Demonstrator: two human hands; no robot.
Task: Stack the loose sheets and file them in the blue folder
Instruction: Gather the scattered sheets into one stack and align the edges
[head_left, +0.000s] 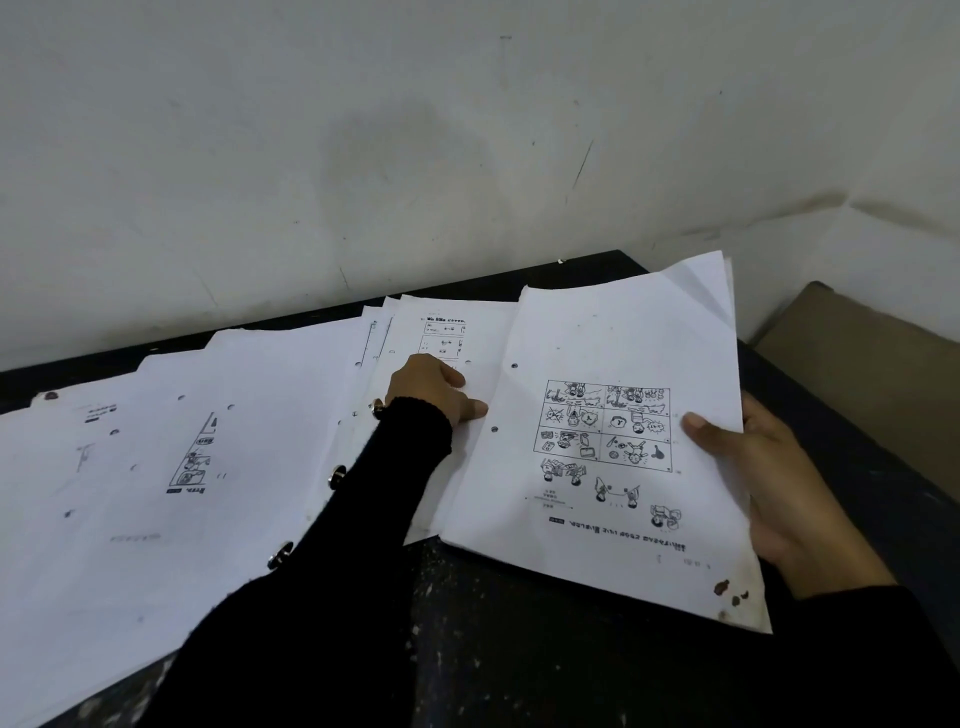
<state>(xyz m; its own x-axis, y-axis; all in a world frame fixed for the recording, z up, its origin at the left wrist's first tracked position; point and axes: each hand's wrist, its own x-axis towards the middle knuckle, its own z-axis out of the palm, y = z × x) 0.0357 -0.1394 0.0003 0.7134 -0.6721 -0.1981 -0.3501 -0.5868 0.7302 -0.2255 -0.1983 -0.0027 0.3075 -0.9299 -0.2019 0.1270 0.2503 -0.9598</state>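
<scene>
Several loose white punched sheets (156, 467) lie fanned across the left of the dark table. My right hand (769, 478) grips the right edge of a stack of sheets (597, 467), thumb on top; its top sheet shows a comic grid printed upside down. My left hand (436, 389) reaches across in a black sleeve with metal buttons. Its fingers press on a sheet with small printed boxes (447, 332) and touch the left edge of the stack. No blue folder is in view.
The dark, scuffed table (519, 623) stands against a stained white wall (415, 156). A brown cardboard-like surface (872, 374) sits off the table's right side. Brown stains mark the near right corner of the held stack.
</scene>
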